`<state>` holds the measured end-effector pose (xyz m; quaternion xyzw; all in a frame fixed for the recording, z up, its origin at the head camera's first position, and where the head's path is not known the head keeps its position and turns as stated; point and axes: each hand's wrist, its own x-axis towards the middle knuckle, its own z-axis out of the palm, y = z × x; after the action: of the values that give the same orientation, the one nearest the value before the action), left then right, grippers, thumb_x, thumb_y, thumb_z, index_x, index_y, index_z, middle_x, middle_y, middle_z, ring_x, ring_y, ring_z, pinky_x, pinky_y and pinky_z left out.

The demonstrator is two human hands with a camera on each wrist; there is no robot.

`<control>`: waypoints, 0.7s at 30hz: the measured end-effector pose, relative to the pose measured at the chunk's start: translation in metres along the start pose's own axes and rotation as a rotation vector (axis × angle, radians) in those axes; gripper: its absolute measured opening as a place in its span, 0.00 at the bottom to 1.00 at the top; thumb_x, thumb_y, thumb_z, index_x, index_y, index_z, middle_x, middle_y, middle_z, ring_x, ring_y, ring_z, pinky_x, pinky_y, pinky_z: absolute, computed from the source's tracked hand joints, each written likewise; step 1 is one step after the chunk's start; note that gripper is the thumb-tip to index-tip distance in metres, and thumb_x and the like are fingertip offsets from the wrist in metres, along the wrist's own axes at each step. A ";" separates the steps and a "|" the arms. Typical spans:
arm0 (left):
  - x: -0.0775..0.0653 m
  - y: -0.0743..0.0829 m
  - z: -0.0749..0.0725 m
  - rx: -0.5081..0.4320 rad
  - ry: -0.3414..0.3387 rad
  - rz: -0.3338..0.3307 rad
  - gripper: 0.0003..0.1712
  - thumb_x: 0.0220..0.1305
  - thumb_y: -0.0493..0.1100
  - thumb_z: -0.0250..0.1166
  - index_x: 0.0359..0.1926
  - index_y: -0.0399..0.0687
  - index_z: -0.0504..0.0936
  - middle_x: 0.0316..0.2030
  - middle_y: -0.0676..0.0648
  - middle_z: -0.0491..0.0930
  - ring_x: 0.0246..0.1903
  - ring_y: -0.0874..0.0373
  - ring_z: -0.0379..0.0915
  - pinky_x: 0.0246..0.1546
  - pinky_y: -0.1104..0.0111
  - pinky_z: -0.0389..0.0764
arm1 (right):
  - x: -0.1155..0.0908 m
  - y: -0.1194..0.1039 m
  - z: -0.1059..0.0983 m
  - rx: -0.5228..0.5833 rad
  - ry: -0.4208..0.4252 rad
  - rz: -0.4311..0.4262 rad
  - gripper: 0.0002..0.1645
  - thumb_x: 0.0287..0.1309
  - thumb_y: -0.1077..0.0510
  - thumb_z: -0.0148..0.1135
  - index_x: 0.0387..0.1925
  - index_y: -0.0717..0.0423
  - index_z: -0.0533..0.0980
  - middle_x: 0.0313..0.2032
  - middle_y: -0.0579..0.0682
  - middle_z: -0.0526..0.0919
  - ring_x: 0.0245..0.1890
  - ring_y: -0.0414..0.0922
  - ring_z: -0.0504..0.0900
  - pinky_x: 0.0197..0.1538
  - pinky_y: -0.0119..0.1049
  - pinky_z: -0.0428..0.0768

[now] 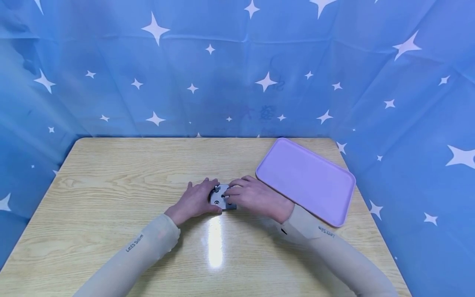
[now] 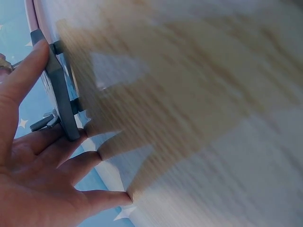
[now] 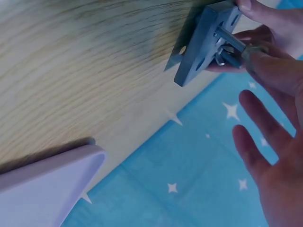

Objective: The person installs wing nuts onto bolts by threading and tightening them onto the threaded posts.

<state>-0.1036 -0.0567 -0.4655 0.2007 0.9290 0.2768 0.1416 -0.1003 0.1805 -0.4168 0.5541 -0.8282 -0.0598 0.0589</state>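
Observation:
A grey metal plate (image 1: 219, 199) with several holes sits a little above the table on short dark feet. My left hand (image 1: 194, 201) grips it by its edges, the thumb at the near side and fingers at the far side. A threaded bolt (image 3: 230, 38) stands up from the plate, and my right hand (image 1: 256, 196) pinches a nut (image 3: 254, 51) at its top between thumb and index finger. The other right fingers are spread away. Beside this bolt, a wing nut (image 3: 223, 53) sits on another bolt close to the plate.
A purple tray (image 1: 308, 181) lies at an angle at the table's back right, close by my right forearm. The wooden table (image 1: 111, 194) ends at a blue curtain (image 1: 222, 82) with white stars, which surrounds it at the back and sides.

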 end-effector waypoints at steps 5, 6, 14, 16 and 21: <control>0.000 0.000 0.000 -0.003 0.005 0.001 0.53 0.51 0.55 0.83 0.74 0.42 0.69 0.73 0.38 0.68 0.75 0.38 0.58 0.69 0.27 0.48 | 0.005 -0.001 0.006 0.005 0.049 0.047 0.12 0.61 0.62 0.71 0.44 0.44 0.85 0.49 0.42 0.85 0.53 0.45 0.81 0.55 0.42 0.79; 0.000 0.000 0.000 0.000 0.006 0.005 0.53 0.51 0.55 0.83 0.74 0.42 0.70 0.73 0.38 0.68 0.75 0.38 0.58 0.69 0.27 0.49 | 0.006 -0.003 0.007 0.003 0.062 0.062 0.10 0.61 0.61 0.72 0.43 0.45 0.84 0.47 0.42 0.85 0.51 0.45 0.82 0.53 0.42 0.79; -0.001 0.000 0.000 0.005 0.014 0.009 0.54 0.51 0.55 0.83 0.74 0.40 0.69 0.72 0.34 0.68 0.74 0.36 0.59 0.69 0.27 0.49 | 0.012 -0.019 0.025 0.157 0.198 0.326 0.04 0.66 0.56 0.68 0.37 0.52 0.85 0.34 0.46 0.85 0.30 0.41 0.82 0.33 0.38 0.78; -0.001 0.000 0.000 0.000 0.013 0.008 0.54 0.51 0.55 0.83 0.74 0.40 0.69 0.72 0.34 0.68 0.74 0.35 0.58 0.69 0.27 0.48 | 0.012 -0.023 0.028 0.194 0.224 0.377 0.04 0.66 0.56 0.68 0.37 0.53 0.84 0.32 0.46 0.84 0.29 0.41 0.81 0.31 0.37 0.77; 0.000 -0.001 0.001 0.004 0.019 0.017 0.55 0.50 0.55 0.83 0.74 0.39 0.69 0.72 0.34 0.68 0.74 0.35 0.59 0.69 0.27 0.49 | 0.012 -0.026 0.029 0.198 0.234 0.416 0.08 0.66 0.54 0.67 0.39 0.54 0.85 0.32 0.47 0.84 0.29 0.41 0.81 0.31 0.36 0.77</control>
<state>-0.1033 -0.0569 -0.4671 0.2061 0.9291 0.2781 0.1301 -0.0859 0.1610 -0.4497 0.3782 -0.9137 0.0994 0.1108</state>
